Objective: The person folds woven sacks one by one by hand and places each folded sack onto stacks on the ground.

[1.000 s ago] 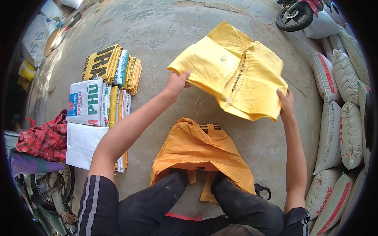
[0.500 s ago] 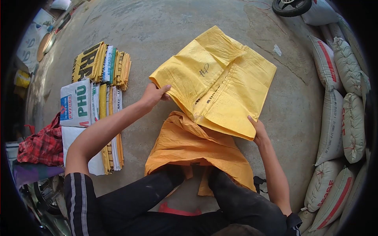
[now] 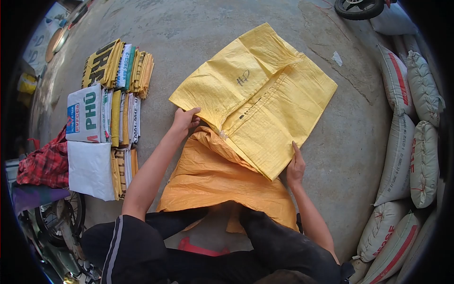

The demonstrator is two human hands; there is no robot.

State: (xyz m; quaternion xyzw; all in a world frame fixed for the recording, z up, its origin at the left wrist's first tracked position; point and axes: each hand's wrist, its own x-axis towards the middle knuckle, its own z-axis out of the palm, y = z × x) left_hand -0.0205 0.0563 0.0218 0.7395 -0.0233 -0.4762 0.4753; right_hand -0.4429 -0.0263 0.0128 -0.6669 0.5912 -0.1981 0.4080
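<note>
A folded yellow woven sack (image 3: 246, 90) with handwritten letters on it is spread out in front of me, its crease running diagonally. At its lower left edge is my left hand (image 3: 185, 121), thumb over the edge and fingers curled near it. My right hand (image 3: 296, 166) grips the lower right edge, thumb on top and the other fingers mostly hidden. Beneath the yellow sack, an orange woven sack (image 3: 222, 182) drapes across my knees, its upper part rumpled and partly covered.
Several stacks of folded sacks (image 3: 91, 168) lie on the concrete floor (image 3: 156, 52) at left, beside a red plaid cloth (image 3: 45, 163). Filled white sacks (image 3: 397, 156) line the right side. A wheel (image 3: 358, 8) shows at the top right, and a motorbike (image 3: 61, 227) at the lower left.
The yellow sack has turned slightly and lies flatter, its lower right edge shifted left. My right hand has moved left and down; my left hand has slid slightly down along the edge. The view has shifted.
</note>
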